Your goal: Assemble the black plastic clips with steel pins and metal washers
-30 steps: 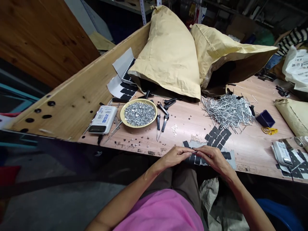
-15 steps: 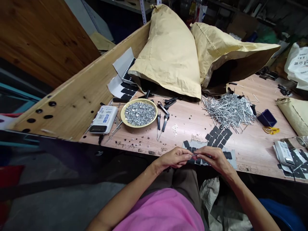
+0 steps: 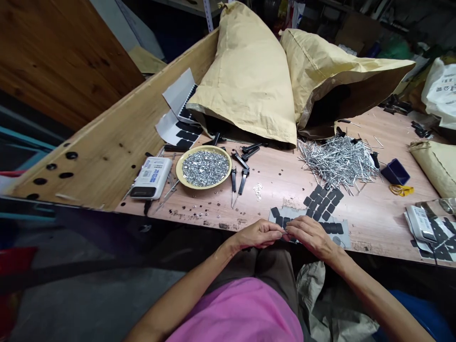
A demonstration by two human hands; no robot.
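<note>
My left hand (image 3: 261, 233) is closed at the table's front edge, thumb and forefinger pinched on a small, thin piece whose kind I cannot make out. Facing it, my right hand (image 3: 310, 235) has its fingers drawn together at the same spot, nearly touching the left fingertips; what they grip is hidden. Beneath and behind the hands lies a grey backing sheet (image 3: 342, 241) with black rounded pads (image 3: 335, 228). More black pads (image 3: 322, 202) sit just beyond it. A small cluster of pale washers (image 3: 258, 191) rests left of them.
A yellow bowl (image 3: 204, 186) of small metal parts stands left, beside black-handled tools (image 3: 243, 181) and a white device (image 3: 152, 176). Behind are a heap of metal pins (image 3: 338, 161) and two large paper sacks (image 3: 249, 80). A blue box (image 3: 395, 172) is at right.
My right hand has turned slightly, its fingers now lying more over the small piece. My left hand keeps its pinch. The camera view has shifted a little.
</note>
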